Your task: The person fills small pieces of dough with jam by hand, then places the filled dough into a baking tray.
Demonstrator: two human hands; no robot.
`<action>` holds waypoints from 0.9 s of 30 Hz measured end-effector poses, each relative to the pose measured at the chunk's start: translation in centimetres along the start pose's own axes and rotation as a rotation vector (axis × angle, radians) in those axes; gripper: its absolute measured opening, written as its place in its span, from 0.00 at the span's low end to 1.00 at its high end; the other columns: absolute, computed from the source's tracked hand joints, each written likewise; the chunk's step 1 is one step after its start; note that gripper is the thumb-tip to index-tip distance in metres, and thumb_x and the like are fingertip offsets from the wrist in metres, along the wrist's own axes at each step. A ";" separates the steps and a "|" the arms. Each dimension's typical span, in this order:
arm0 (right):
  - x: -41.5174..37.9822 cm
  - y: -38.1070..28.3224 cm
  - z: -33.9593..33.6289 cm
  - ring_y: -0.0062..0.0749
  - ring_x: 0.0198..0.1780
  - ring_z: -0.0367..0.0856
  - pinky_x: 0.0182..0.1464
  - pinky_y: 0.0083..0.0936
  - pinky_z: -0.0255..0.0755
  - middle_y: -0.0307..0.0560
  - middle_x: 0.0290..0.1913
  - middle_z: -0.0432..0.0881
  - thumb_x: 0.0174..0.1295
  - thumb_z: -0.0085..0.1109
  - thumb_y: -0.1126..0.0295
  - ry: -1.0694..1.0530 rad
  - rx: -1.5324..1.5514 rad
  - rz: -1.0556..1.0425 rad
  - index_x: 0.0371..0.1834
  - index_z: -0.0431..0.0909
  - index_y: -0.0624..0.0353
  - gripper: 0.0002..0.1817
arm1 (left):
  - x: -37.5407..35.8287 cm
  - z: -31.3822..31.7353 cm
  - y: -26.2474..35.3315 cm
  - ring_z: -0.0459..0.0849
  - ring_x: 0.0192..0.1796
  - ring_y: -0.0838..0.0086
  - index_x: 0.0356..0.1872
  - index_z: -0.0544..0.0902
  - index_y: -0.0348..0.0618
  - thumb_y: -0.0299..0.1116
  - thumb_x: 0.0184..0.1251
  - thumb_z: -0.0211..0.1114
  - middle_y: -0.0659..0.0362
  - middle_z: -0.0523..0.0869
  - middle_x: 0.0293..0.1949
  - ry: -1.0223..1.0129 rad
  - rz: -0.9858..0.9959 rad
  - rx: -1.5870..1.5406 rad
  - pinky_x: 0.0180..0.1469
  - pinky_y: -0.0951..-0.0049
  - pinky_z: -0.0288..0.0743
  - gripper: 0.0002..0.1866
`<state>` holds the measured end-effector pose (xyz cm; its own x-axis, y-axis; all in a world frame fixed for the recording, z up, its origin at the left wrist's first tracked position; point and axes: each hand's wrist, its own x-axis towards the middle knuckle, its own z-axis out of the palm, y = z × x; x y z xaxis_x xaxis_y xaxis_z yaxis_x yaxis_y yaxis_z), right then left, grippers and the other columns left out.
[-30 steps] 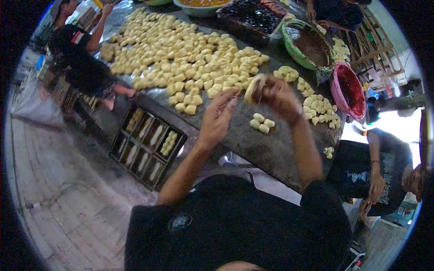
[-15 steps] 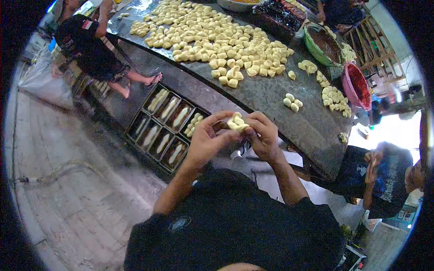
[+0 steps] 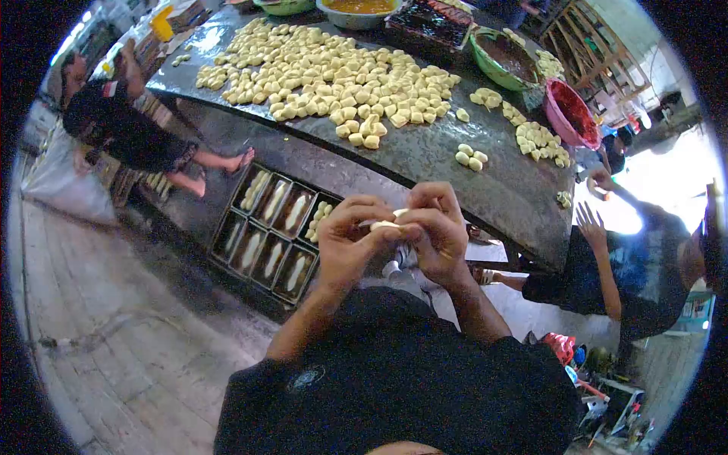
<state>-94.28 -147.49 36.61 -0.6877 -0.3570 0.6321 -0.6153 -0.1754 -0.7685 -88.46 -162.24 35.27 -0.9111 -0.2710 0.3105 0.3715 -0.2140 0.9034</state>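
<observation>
Between my hands is a small piece of pale dough (image 3: 387,225), partly hidden by my fingers. My left hand (image 3: 353,233) pinches it from one side, and my right hand (image 3: 436,231) grips it from the other. Both are raised in front of my chest, short of the table edge. Below and to the left, a set of dark baking tins (image 3: 262,227) holds long pale strips, with small dough balls in some compartments. A small cluster of dough balls (image 3: 471,157) rests on the dark table (image 3: 500,199) beyond my right hand.
Many dough pieces (image 3: 334,76) cover the table's far left part. A green basin (image 3: 504,59), a pink basin (image 3: 570,114) and a grey basin of orange filling (image 3: 358,9) stand along the far side. One person (image 3: 644,258) is at right, another (image 3: 125,125) at left.
The dough between my fingers looks more folded in and covered by them. My view has shifted, so the table sits further left. The person at right has spread their hands apart.
</observation>
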 end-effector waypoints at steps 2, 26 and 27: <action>-0.6 0.0 0.4 0.29 0.41 0.78 0.43 0.25 0.74 0.43 0.42 0.76 0.63 0.67 0.62 0.151 0.291 0.307 0.38 0.76 0.59 0.13 | 0.1 -0.4 -0.8 0.85 0.45 0.66 0.38 0.87 0.37 0.23 0.51 0.76 0.55 0.86 0.41 -0.121 0.294 0.183 0.52 0.69 0.79 0.12; -1.5 -1.3 -1.4 0.23 0.35 0.81 0.33 0.20 0.76 0.44 0.41 0.77 0.58 0.71 0.69 0.100 -0.226 0.141 0.38 0.82 0.59 0.09 | 2.3 2.7 -1.9 0.85 0.35 0.71 0.39 0.85 0.34 0.24 0.64 0.65 0.53 0.86 0.31 -0.035 0.218 0.305 0.39 0.74 0.76 0.06; -1.8 -0.7 -1.8 0.22 0.35 0.81 0.34 0.20 0.77 0.44 0.42 0.77 0.60 0.69 0.70 0.110 -0.201 0.193 0.39 0.82 0.60 0.08 | 2.6 2.5 -2.3 0.85 0.35 0.71 0.39 0.85 0.34 0.24 0.64 0.65 0.53 0.87 0.31 -0.132 0.229 0.393 0.39 0.75 0.77 0.06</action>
<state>-93.34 -145.13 36.20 -0.8300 -0.2627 0.4920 -0.5259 0.0748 -0.8473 -92.16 -160.16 34.77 -0.8381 -0.1427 0.5265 0.4928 0.2158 0.8430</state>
